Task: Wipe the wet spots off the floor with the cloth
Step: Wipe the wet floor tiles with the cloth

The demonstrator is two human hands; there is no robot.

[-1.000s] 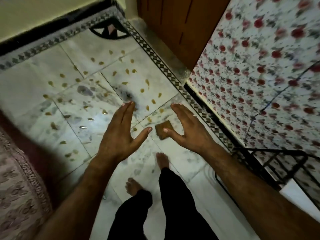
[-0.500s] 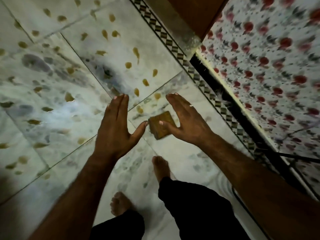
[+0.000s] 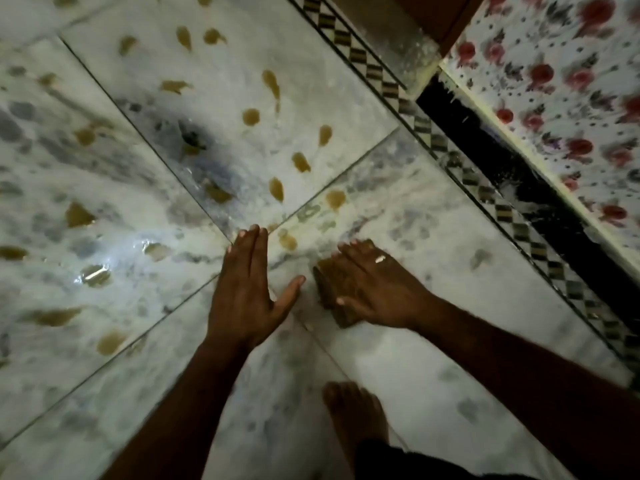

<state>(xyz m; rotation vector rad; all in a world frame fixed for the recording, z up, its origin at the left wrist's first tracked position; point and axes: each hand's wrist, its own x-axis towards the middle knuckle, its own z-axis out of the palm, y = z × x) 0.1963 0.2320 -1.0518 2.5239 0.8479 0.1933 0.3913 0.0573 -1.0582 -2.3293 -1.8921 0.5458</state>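
R hand [image 3: 377, 292] is now lying flat on the brown cloth [image 3: 326, 287]; 1 s ago it was up above it. L hand [image 3: 246, 289] is getting closer to the floor [image 3: 450, 271] too.

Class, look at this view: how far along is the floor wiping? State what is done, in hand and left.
Done: nothing visibly wiped yet. In hand: the right hand lies flat on the brown cloth on the floor; the left hand is open beside it. Left: brown wet spots dot the tiles ahead.
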